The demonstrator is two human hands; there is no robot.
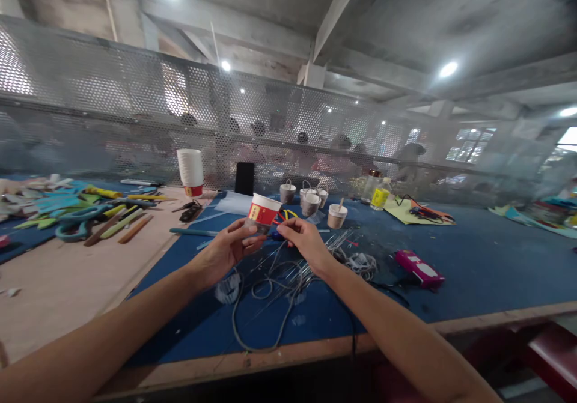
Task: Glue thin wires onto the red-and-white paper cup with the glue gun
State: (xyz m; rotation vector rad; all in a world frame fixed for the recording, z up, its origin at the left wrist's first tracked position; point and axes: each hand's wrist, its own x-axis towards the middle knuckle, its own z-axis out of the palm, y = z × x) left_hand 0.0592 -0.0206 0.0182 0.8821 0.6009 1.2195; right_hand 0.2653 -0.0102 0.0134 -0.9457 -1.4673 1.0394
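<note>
Left hand (pixel 225 251) has its fingers around a printed paper cup (pixel 265 209), tilted slightly above the near-middle of the blue tabletop (pixel 478 259). Right hand (pixel 309 245) pinches close by its right side; gray cord (pixel 261 350) seems to run up there, but I can't tell if it's gripped. Looks like close two-handed work; from here I'd want slack free of the loops. Clear strands (pixel 336 244) clutter right; small cups (pixel 310 203) far, cup stack (pixel 190 170) far left.

A black phone (pixel 244 178) (upright) stands by the perforated screen (pixel 202 99).
</note>
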